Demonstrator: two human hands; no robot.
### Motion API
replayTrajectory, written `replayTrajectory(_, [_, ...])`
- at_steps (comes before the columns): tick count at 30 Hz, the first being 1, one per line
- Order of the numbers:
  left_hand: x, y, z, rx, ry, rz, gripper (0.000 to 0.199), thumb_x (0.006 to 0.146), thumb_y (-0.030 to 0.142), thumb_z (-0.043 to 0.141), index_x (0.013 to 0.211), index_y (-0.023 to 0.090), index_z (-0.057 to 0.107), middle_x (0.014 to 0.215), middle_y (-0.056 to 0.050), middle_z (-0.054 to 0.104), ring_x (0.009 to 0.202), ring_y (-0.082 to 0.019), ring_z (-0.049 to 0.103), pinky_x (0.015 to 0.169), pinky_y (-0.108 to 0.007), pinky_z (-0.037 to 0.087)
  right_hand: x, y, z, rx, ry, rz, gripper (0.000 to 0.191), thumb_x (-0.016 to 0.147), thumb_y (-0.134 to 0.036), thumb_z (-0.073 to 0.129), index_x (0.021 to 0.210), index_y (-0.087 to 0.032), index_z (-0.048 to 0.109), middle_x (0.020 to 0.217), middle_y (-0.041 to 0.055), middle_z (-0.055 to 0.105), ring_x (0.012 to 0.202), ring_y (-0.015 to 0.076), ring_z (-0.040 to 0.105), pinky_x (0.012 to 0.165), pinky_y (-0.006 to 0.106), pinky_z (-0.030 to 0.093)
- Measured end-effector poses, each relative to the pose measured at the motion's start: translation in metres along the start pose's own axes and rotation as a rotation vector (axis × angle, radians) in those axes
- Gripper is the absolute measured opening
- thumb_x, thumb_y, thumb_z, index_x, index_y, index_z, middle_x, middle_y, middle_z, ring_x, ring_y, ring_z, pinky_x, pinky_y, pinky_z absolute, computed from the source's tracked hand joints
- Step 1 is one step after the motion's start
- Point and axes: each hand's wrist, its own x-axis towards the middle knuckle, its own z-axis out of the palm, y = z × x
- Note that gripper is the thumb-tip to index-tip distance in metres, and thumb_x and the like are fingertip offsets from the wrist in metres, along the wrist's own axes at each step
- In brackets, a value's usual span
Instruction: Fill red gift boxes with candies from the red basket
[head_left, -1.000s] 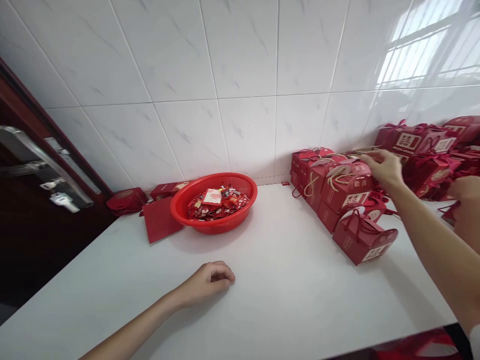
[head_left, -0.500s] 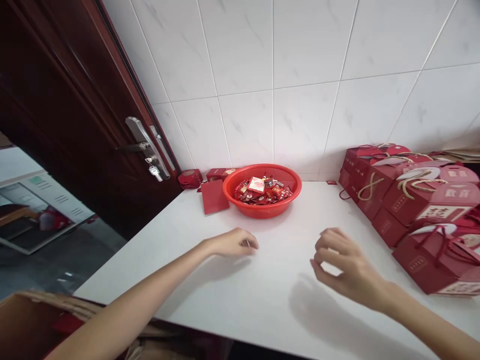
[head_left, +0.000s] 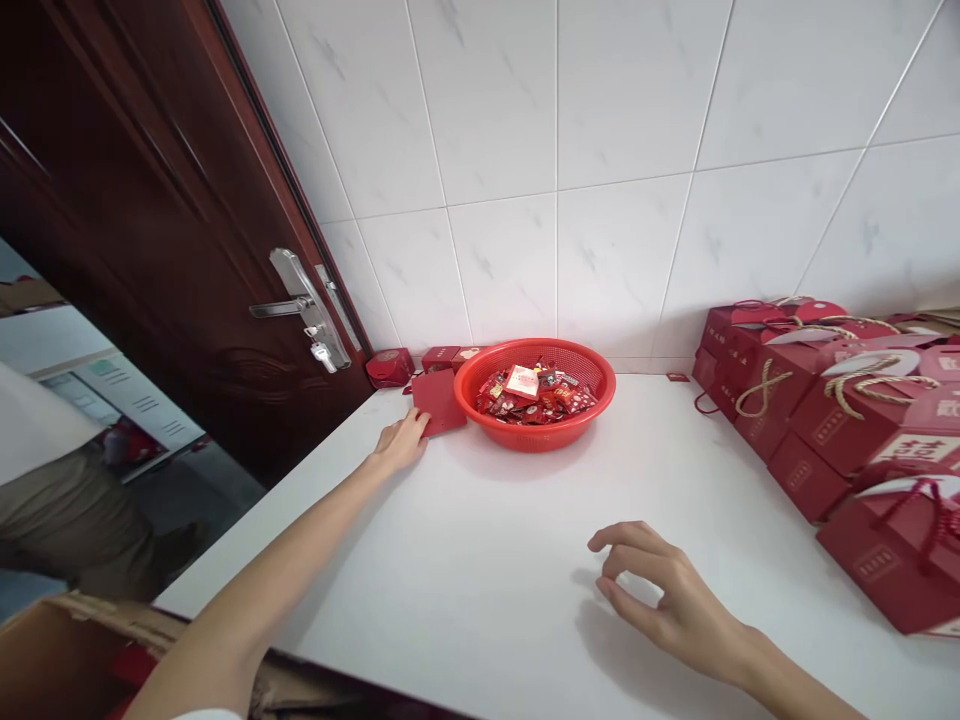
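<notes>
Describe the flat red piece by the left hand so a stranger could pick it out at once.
On the white table, find the round red basket of small packets. Just left of it lies a flat red sheet, the left hand at its near edge. Unlike the small red boxes behind it, it looks flat and shows no print.

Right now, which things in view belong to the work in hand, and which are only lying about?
Probably in the work:
flat red piece, touched by the left hand
red basket with small packets
red handled boxes at right

Probably just there:
keys hanging by the door handle
small red scrap left of those boxes
</notes>
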Motion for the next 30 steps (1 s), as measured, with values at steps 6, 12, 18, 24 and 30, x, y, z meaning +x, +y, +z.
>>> replayTrajectory(6, [0.001, -0.023, -0.004, -0.497, 0.197, -0.017, 0.029, 0.089, 0.031, 0.041, 0.091, 0.019, 0.068, 0.105, -0.01, 0.073, 0.1, -0.027, 0.068, 0.092, -0.036, 0.051, -0.004, 0.007, -0.002, 0.032, -0.021, 0.085, 0.021, 0.096, -0.024, 0.049, 0.078, -0.024, 0.059, 0.103, 0.0066, 0.071, 0.087, 0.02, 0.069, 0.07, 0.034, 0.058])
replayTrajectory(12, [-0.008, -0.035, -0.037, -0.824, 0.352, -0.242, 0.033, 0.087, 0.037, 0.042, 0.094, 0.017, 0.067, 0.086, -0.006, 0.073, 0.078, -0.023, 0.071, 0.073, -0.031, 0.057, -0.004, 0.007, -0.001, 0.088, -0.041, 0.124, 0.024, 0.098, -0.027, 0.048, 0.077, -0.024, 0.059, 0.101, 0.0064, 0.071, 0.084, 0.0194, 0.07, 0.07, 0.033, 0.057])
replayTrajectory(18, [-0.035, -0.024, -0.082, -1.163, 0.398, -0.247, 0.018, 0.076, 0.034, 0.062, 0.074, 0.017, 0.069, 0.066, -0.001, 0.064, 0.057, -0.015, 0.057, 0.063, -0.027, 0.053, 0.0, 0.005, -0.005, 0.131, -0.053, 0.144, 0.024, 0.098, -0.029, 0.049, 0.077, -0.023, 0.059, 0.093, 0.0065, 0.071, 0.083, 0.0199, 0.069, 0.07, 0.032, 0.056])
replayTrajectory(24, [-0.06, 0.002, -0.102, -1.139, 0.181, 0.118, 0.03, 0.081, 0.044, 0.063, 0.068, 0.016, 0.065, 0.06, 0.0, 0.055, 0.05, -0.01, 0.046, 0.049, -0.023, 0.042, 0.005, 0.004, -0.006, 0.196, -0.091, 0.187, 0.02, 0.097, -0.035, 0.05, 0.085, -0.024, 0.062, 0.092, 0.0056, 0.07, 0.084, 0.0195, 0.068, 0.073, 0.032, 0.055])
replayTrajectory(30, [-0.067, 0.053, -0.102, -1.167, -0.116, 0.396, 0.038, 0.086, 0.052, 0.062, 0.079, 0.016, 0.067, 0.07, 0.0, 0.059, 0.051, -0.01, 0.053, 0.048, -0.023, 0.044, 0.004, 0.01, -0.002, 0.221, -0.136, 0.368, 0.044, 0.092, -0.048, 0.059, 0.13, -0.027, 0.051, 0.086, 0.0002, 0.066, 0.084, 0.0195, 0.067, 0.094, 0.041, 0.052])
